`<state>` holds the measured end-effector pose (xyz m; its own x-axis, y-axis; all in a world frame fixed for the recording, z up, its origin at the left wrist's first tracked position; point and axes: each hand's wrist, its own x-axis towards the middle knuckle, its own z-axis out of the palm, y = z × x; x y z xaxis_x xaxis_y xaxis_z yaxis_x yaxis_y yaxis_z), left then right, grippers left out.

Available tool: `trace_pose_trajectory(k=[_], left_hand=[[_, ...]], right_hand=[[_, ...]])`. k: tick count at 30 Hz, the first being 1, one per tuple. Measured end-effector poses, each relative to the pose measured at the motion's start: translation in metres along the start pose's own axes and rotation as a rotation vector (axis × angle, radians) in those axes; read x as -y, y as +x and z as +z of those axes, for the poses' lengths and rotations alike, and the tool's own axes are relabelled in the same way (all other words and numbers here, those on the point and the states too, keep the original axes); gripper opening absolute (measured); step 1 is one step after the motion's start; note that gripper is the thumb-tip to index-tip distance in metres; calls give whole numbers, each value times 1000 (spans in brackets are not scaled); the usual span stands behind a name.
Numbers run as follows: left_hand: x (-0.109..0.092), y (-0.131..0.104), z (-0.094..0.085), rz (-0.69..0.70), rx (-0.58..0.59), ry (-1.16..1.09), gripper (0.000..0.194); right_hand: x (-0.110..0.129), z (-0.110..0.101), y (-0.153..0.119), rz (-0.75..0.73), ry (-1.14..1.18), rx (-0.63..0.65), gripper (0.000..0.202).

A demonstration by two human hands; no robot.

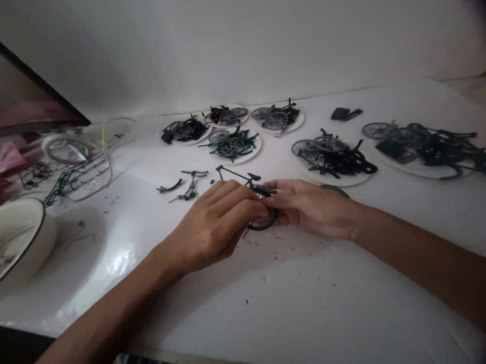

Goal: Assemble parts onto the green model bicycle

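Note:
A small dark green model bicycle frame (235,175) with a wheel (263,222) is held between both hands near the middle of the table. My left hand (216,223) is closed on it from the left, fingers curled over the wheel and frame. From the right, my right hand (308,207) pinches the rear part by the saddle. Its fingertips touch those of my left hand, and the exact grip is partly hidden. Another wheel (335,190) lies behind my right wrist. Loose green parts (189,191) rest just left of the hands.
Plates with dark wheels and parts stand at the back (279,128) and right (335,180). A black piece (344,113) lies behind them. At the left are an enamel bowl (41,225), a tape roll (66,149), green sprues (84,178) and pink wrapping. Small scraps dot the white table (217,322).

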<state>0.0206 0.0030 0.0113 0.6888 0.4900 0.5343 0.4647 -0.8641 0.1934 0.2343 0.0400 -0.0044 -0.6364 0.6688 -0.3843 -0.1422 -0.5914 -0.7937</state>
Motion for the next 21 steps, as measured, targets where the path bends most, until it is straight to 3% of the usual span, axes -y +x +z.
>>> trace_pose_trajectory(k=[6, 11, 16, 21], left_hand=[[5, -1, -4, -157, -195, -42, 16], [7, -3, -8, -107, -77, -175, 18], [1, -4, -5, -67, 83, -91, 21], [3, -2, -5, -89, 30, -11, 19]], right_hand=[[-3, -1, 0, -79, 32, -2, 34], [-4, 1, 1, -111, 108, -43, 8], [-6, 0, 3, -126, 185, -87, 11], [-6, -1, 2, -141, 180, -45, 14]])
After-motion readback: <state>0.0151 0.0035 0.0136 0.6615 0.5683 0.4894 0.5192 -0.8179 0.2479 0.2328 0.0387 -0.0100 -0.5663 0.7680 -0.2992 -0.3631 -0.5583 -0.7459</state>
